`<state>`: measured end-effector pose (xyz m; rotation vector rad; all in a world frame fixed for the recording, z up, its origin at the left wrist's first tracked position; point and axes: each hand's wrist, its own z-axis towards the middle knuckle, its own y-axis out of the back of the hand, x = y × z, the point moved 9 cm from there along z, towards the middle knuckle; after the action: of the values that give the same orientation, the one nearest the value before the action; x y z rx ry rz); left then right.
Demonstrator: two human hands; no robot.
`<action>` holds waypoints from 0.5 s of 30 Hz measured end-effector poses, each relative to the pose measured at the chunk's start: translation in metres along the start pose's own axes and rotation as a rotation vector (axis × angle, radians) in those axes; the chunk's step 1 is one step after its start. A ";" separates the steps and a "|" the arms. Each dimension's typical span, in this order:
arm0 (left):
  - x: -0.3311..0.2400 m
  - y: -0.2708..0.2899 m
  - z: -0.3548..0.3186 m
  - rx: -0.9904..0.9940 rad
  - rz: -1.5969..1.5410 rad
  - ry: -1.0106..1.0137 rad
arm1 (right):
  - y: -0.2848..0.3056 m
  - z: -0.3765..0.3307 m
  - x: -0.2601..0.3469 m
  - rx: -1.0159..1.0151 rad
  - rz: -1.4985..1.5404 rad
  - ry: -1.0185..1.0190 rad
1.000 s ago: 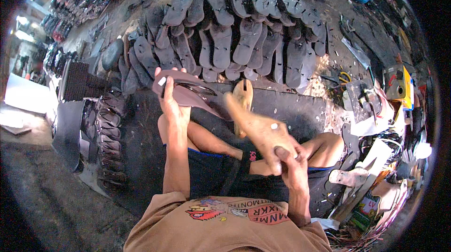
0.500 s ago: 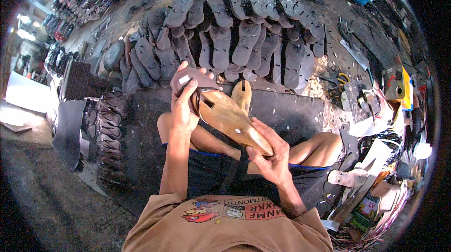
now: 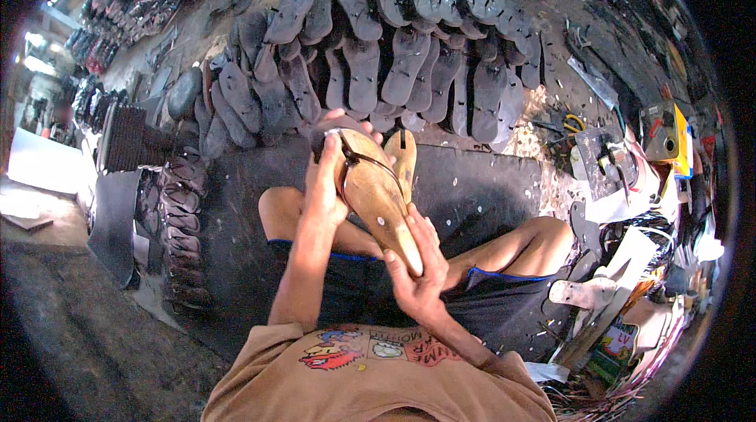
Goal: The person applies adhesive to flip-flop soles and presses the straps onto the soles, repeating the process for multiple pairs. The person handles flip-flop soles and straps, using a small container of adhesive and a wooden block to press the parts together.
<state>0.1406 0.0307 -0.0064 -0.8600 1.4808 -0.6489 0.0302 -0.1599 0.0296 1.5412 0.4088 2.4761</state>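
Note:
A wooden shoe last (image 3: 372,200) slants between my two hands above my crossed legs. My right hand (image 3: 419,276) is closed round its narrow near end. My left hand (image 3: 321,190) grips the far end from the left, fingers wrapped over a dark brown sandal upper (image 3: 350,124) that is partly hidden by the hand. Thin dark straps (image 3: 376,161) cross the top of the last and lie against its wood. Just beyond, a second wooden last (image 3: 404,156) with a dark slot is partly covered by the held one.
Rows of black sandal soles (image 3: 409,68) lie beyond the dark work board (image 3: 488,186). Dark sandal pieces (image 3: 183,225) are stacked at left. At right are yellow-handled scissors (image 3: 573,124), a yellow box (image 3: 666,137) and cut scraps (image 3: 630,257).
The last has swung steeper, its near end moving left and toward me with my right hand. My left hand has shifted slightly right, and the straps now lie across more of the wood.

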 end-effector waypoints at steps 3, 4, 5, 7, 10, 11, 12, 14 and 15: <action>-0.007 0.014 0.002 -0.016 0.206 -0.040 | -0.003 0.012 -0.029 0.048 0.290 -0.173; -0.007 0.019 0.006 -0.023 0.298 -0.049 | -0.006 0.014 -0.041 0.070 0.446 -0.277; -0.001 0.020 0.009 -0.012 0.312 -0.040 | -0.012 0.009 -0.045 0.057 0.433 -0.279; 0.010 0.024 0.011 0.006 0.074 0.010 | -0.016 0.008 -0.040 0.008 0.326 -0.248; 0.026 0.025 -0.025 -0.049 0.075 0.118 | -0.001 0.011 -0.025 0.000 0.177 -0.133; 0.037 0.040 -0.050 -0.207 0.223 0.124 | -0.001 0.010 -0.015 0.022 0.067 -0.025; 0.065 0.059 -0.073 -0.240 0.154 0.227 | -0.011 -0.004 -0.025 0.029 0.055 -0.047; 0.079 0.065 -0.093 -0.425 0.165 0.231 | -0.032 -0.008 -0.017 0.259 -0.057 0.023; 0.072 0.064 -0.095 -0.401 0.160 0.237 | -0.039 -0.009 -0.021 0.417 0.047 -0.052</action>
<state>0.0396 -0.0009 -0.0901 -0.9788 1.9136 -0.3455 0.0318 -0.1311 -0.0050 1.7725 0.9387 2.4894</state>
